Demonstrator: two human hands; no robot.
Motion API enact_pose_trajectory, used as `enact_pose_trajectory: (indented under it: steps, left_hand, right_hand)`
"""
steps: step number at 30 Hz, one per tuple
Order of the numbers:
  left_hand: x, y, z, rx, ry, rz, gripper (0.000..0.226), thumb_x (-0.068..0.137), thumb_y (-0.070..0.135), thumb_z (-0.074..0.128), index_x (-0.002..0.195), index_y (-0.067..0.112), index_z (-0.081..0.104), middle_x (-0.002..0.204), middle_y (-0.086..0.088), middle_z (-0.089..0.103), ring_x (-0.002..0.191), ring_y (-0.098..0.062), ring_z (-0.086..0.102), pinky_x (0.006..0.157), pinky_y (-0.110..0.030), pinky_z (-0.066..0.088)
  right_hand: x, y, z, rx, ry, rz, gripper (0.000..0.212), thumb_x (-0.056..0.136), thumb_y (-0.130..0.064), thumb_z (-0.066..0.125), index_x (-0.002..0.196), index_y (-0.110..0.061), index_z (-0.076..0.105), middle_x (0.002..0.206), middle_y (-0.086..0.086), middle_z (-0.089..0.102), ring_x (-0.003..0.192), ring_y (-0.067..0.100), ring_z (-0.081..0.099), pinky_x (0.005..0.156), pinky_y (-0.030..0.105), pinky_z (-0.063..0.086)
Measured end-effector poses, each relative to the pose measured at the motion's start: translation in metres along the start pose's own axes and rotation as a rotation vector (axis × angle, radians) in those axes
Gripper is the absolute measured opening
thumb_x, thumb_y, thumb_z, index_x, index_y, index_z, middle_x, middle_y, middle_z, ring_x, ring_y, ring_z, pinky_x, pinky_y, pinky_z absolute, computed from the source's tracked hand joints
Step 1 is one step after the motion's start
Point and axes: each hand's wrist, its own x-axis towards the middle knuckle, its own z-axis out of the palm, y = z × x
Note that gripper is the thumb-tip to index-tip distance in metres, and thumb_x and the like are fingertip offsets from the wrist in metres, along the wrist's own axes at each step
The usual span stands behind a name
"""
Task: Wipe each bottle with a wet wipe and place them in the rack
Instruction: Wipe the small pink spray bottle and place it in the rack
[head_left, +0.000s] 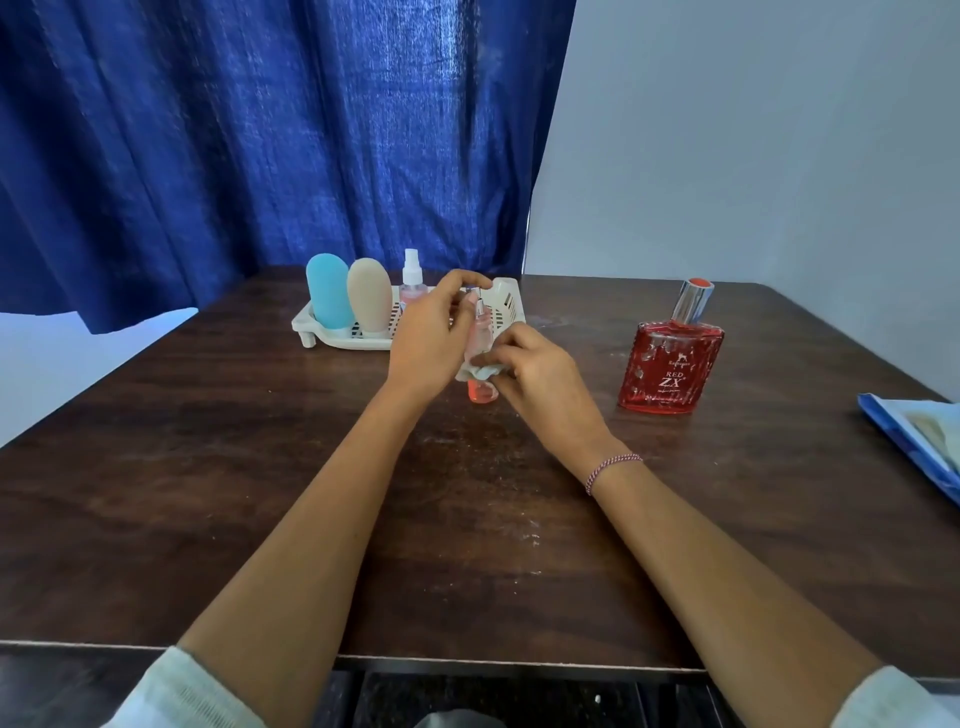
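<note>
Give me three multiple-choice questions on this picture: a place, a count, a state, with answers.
1. Where is the big red bottle? A on the table, right of the rack; B in the rack; C on the floor.
2. How many bottles stand in the rack? A one; B three; C five.
3. The small bottle is: A lying in the rack; B standing alone; C gripped, with a wipe against it.
Answers: 1 A, it stands on the table. 2 B, blue bottle, beige bottle, spray bottle. 3 C, left hand grips its top, right hand pinches the wipe on it.
</note>
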Motion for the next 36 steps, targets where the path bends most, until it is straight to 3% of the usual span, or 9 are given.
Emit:
enact_pose_trajectory:
  steps: [6, 13, 15, 19, 25, 30, 36]
  left_hand:
    - [0.001, -0.005, 0.004, -0.020, 0.010, -0.057, 0.025, 0.097, 0.023, 0.051, 0.121, 0.025, 0.054, 0.111, 0.001, 0.066, 0.098, -0.006, 0.057, 0.081, -0.023, 0.046]
    - [0.002, -0.004, 0.006, -0.053, 0.001, -0.035, 0.024, 0.097, 0.021, 0.050, 0.119, 0.025, 0.057, 0.109, 0.003, 0.066, 0.095, -0.004, 0.056, 0.075, -0.015, 0.044]
    - [0.003, -0.005, 0.005, -0.070, 0.015, -0.053, 0.023, 0.097, 0.021, 0.051, 0.119, 0.026, 0.057, 0.109, 0.001, 0.066, 0.095, -0.002, 0.055, 0.077, -0.016, 0.044]
    - [0.005, -0.008, 0.003, -0.170, 0.016, -0.118, 0.023, 0.097, 0.016, 0.050, 0.116, 0.027, 0.058, 0.106, 0.005, 0.064, 0.088, 0.007, 0.055, 0.067, -0.004, 0.043]
    - [0.007, -0.010, 0.001, -0.397, -0.005, -0.239, 0.025, 0.098, 0.009, 0.046, 0.116, 0.021, 0.059, 0.110, 0.001, 0.066, 0.101, -0.003, 0.061, 0.072, -0.010, 0.049]
    - [0.006, -0.007, 0.002, -0.473, -0.052, -0.181, 0.027, 0.097, 0.002, 0.045, 0.117, 0.013, 0.059, 0.106, 0.001, 0.065, 0.102, -0.007, 0.063, 0.081, -0.015, 0.052]
    - [0.006, -0.009, 0.000, -0.499, -0.065, -0.204, 0.028, 0.098, 0.002, 0.043, 0.117, 0.016, 0.058, 0.112, -0.007, 0.066, 0.108, -0.011, 0.061, 0.077, -0.016, 0.054]
  right_hand:
    - [0.000, 0.000, 0.002, -0.001, -0.097, -0.026, 0.023, 0.081, -0.008, 0.068, 0.104, -0.006, 0.070, 0.098, 0.008, 0.059, 0.094, 0.024, 0.059, 0.082, 0.033, 0.050]
    - [0.002, -0.002, 0.003, -0.011, 0.025, -0.039, 0.025, 0.077, -0.003, 0.071, 0.101, -0.001, 0.069, 0.098, 0.010, 0.061, 0.094, 0.026, 0.062, 0.083, 0.034, 0.052]
    - [0.002, 0.000, 0.004, 0.002, -0.015, -0.043, 0.023, 0.077, -0.006, 0.073, 0.100, -0.003, 0.070, 0.096, 0.009, 0.060, 0.091, 0.025, 0.061, 0.080, 0.033, 0.052]
    - [0.000, 0.000, 0.004, 0.022, -0.178, -0.076, 0.024, 0.079, -0.012, 0.071, 0.103, -0.008, 0.071, 0.097, 0.007, 0.058, 0.086, 0.021, 0.059, 0.077, 0.031, 0.050]
    - [0.001, 0.006, 0.001, 0.039, -0.175, -0.044, 0.025, 0.081, -0.007, 0.068, 0.105, -0.012, 0.071, 0.103, 0.006, 0.059, 0.096, 0.020, 0.058, 0.086, 0.030, 0.050]
    - [0.002, 0.012, 0.001, 0.079, -0.057, 0.026, 0.021, 0.077, -0.007, 0.072, 0.098, -0.011, 0.072, 0.100, 0.004, 0.061, 0.094, 0.019, 0.060, 0.083, 0.031, 0.053]
    - [-0.001, 0.010, 0.003, 0.080, -0.156, -0.034, 0.024, 0.079, -0.006, 0.071, 0.102, -0.013, 0.071, 0.100, 0.003, 0.057, 0.092, 0.015, 0.057, 0.081, 0.021, 0.047]
